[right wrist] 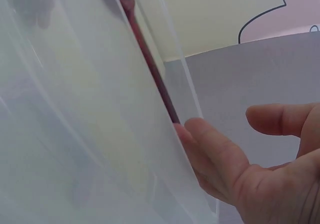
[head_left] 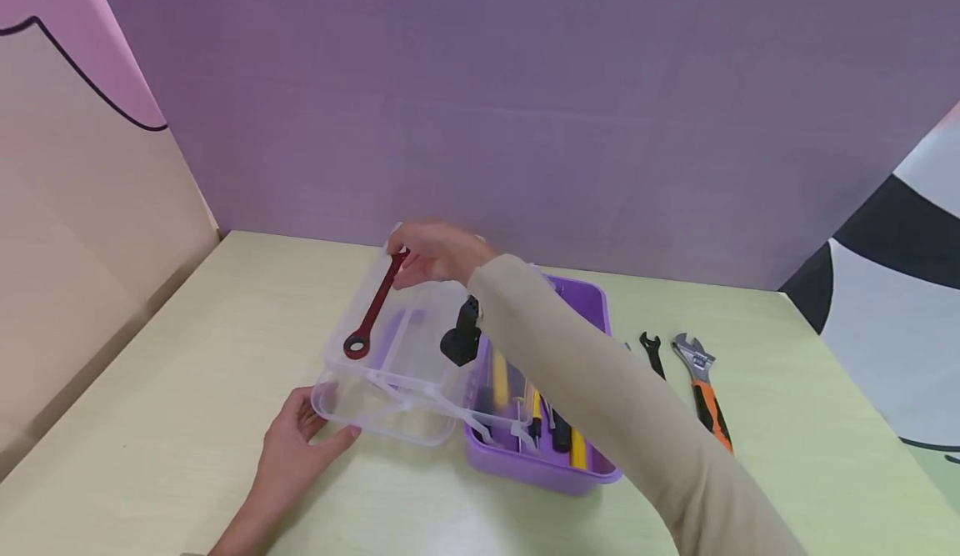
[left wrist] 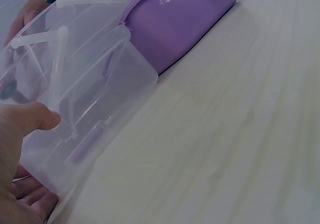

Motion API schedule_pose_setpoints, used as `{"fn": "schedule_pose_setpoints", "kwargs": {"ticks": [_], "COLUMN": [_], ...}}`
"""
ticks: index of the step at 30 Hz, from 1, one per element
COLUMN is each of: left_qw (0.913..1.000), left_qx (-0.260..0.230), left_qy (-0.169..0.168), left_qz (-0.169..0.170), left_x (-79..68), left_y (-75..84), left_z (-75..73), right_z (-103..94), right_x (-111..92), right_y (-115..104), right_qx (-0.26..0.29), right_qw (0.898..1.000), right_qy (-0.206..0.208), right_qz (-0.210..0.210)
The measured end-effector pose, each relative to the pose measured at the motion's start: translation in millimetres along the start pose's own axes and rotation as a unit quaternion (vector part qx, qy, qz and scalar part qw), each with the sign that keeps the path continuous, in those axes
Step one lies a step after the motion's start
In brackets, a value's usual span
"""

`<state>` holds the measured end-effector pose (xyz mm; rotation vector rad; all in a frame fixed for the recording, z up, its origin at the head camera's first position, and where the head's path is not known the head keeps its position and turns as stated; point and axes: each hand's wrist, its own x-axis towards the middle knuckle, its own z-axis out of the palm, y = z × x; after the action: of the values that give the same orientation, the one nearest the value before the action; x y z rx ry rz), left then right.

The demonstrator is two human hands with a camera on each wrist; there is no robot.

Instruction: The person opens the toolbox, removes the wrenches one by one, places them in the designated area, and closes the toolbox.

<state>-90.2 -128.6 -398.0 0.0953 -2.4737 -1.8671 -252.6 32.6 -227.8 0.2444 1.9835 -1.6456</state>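
Note:
A dark red ratchet wrench (head_left: 378, 302) lies slanted in the upper clear tray (head_left: 431, 306) of a toolbox, ring end toward me. My right hand (head_left: 438, 252) reaches over the tray's far left part, its fingers at the wrench's far end. In the right wrist view the thumb stands well apart from the fingers (right wrist: 215, 151), which reach inside the tray wall. My left hand (head_left: 296, 448) holds the left corner of the lower clear tray (head_left: 420, 431), its thumb in front and its fingers curled at the bottom edge. White hinge arms (left wrist: 57, 68) join the trays.
The purple toolbox base (head_left: 540, 473) stands to the right, holding several tools with yellow and black handles. Right of it lie a black wrench (head_left: 652, 352) and an adjustable wrench (head_left: 701, 381) with an orange and black handle. A purple backdrop (head_left: 525, 122) rises behind the table.

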Motion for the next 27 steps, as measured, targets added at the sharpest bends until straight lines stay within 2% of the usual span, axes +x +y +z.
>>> {"fn": "schedule_pose_setpoints", "kwargs": {"ticks": [6, 11, 14, 21, 27], "left_qw": [0.9999, 0.9999, 0.9999, 0.9999, 0.9999], "left_qx": [0.007, 0.011, 0.008, 0.01, 0.006], "left_qy": [0.006, 0.008, 0.01, 0.013, 0.014], "left_qz": [-0.007, -0.007, -0.002, 0.005, 0.007], "left_x": [-1.9, -1.2, -1.0, -0.5, -0.9], "left_y": [-2.7, -4.1, -4.0, -3.6, -1.6], "left_z": [-1.4, -4.5, -3.3, 1.1, 1.3], "right_z": [3.4, 9.0, 12.0, 13.7, 15.6], "right_x": [0, 0, 1, 4, 2], "right_y": [5, 5, 6, 12, 15], "right_qx": [0.035, 0.034, 0.013, -0.086, -0.086], "right_qw": [0.999, 0.999, 1.0, 0.996, 0.995], "right_qy": [-0.014, -0.013, -0.014, -0.023, -0.02], "right_qz": [0.001, 0.0, -0.001, -0.024, -0.042]}}
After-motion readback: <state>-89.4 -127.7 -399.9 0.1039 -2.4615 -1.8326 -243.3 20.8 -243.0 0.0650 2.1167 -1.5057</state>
